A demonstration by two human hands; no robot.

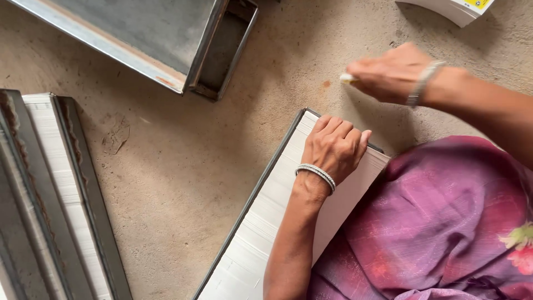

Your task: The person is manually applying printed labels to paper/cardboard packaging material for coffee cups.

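A thick stack of white sheets (261,239) lies on the floor, edged by a dark metal strip (266,178) along its left side. My left hand (336,147), with a silver bangle at the wrist, rests on the stack's far end with its fingers curled over the edge. My right hand (391,72) hovers just beyond the stack over the floor, pinching a small white piece (347,79) between its fingertips. A purple garment (444,222) covers my lap at the lower right and touches the stack's right side.
A grey metal tray with an open box section (222,50) lies at the top left. Another white stack clamped between dark metal strips (61,189) lies at the left edge. A white box corner (455,8) shows at the top right. The floor is sandy concrete.
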